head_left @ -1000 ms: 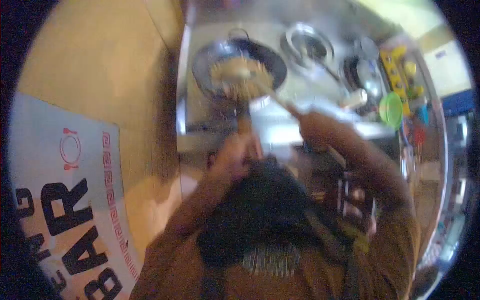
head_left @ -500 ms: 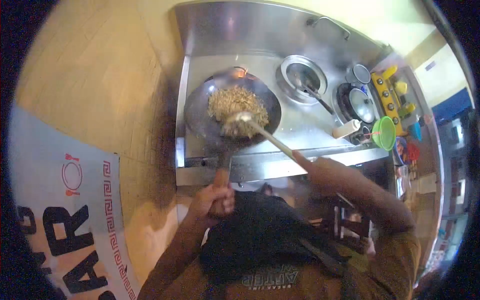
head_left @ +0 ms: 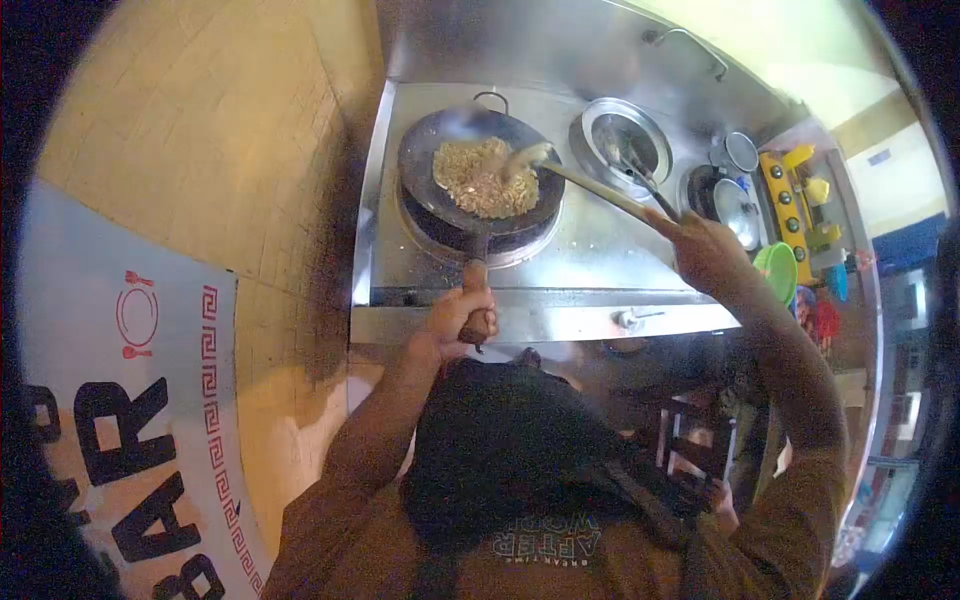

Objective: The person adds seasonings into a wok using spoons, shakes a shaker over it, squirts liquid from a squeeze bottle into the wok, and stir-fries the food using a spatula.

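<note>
My left hand [head_left: 463, 315] is wrapped round the wooden handle of a dark wok [head_left: 418, 160]. The wok is raised off the burner ring [head_left: 530, 248], whose near side shows beneath it, and is tilted. A mass of brown fried food [head_left: 485, 185], rice or chopped noodles, lies in it; I cannot tell which. In my right hand [head_left: 708, 252] is the long handle of a ladle [head_left: 605, 195]. Its bowl is blurred and sits at the right part of the food.
A metal pot [head_left: 652, 115] with another utensil in it stands right of the wok. Farther right are a lidded pan [head_left: 737, 212], a grey pot [head_left: 740, 150], a green bowl [head_left: 777, 268] and a yellow rack with dark knobs [head_left: 785, 205]. A printed banner [head_left: 150, 400] hangs at left.
The wok has moved up and away from me, uncovering the burner ring. My left hand went forward with it. My right hand and the ladle shifted right and forward; the flame no longer shows.
</note>
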Tool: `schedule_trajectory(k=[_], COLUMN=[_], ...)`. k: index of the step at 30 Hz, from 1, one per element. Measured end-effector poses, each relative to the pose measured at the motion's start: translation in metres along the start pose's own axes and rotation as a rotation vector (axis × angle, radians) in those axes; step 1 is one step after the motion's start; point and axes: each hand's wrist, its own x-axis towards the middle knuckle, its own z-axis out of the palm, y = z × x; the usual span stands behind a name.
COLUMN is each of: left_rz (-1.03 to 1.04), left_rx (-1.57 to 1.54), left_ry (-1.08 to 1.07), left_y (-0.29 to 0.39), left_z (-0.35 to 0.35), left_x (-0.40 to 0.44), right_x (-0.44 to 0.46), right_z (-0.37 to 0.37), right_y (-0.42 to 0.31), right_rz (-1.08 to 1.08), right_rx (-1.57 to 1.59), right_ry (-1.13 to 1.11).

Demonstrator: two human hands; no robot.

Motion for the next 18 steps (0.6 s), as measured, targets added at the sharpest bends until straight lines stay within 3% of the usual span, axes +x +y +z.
schedule_trajectory(k=[5, 7, 9, 11, 13, 15, 16, 18], left_rz=[-0.003, 0.004, -0.025, -0.017, -0.003, -0.178, -0.221, -0.298], left_rx=[-0.048, -0.084, -0.089, -0.148, -0.265, -0.223, -0.162, -0.040], left_ry=[-0.063, -0.070, -0.090, -0.180, -0.348, -0.343, -0.229, 0.000], left_y=[-0.019, -0.025, -0.030, -0.034, -0.051, -0.086, -0.114, -0.171], left_z=[-0.034, -0.047, -0.058, -0.069, -0.084, -0.137, -0.156, -0.191], left_x=[0.032, 0.034, 0.029, 0.021, 0.006, 0.011, 0.017, 0.027], right_x=[-0.018, 0.012, 0.046, 0.047, 0.066, 0.109, 0.123, 0.130], right_z=[0.009, 0.078, 0.120, 0.138, 0.144, 0.165, 0.124, 0.119], right_y=[0.000, -0.014, -0.031, -0.038, -0.040, -0.027, -0.034, -0.037], right_rz=[0.073, 0.099, 0.211, 0.148, 0.227, 0.231, 0.427, 0.351], right_rx=[-0.047, 0.078, 0.430, 0.755, 0.832, 0.863, 1.072, 1.164], right_ry=[-0.160, -0.083, -0.124, 0.148, 0.207, 0.292, -0.019, -0.189])
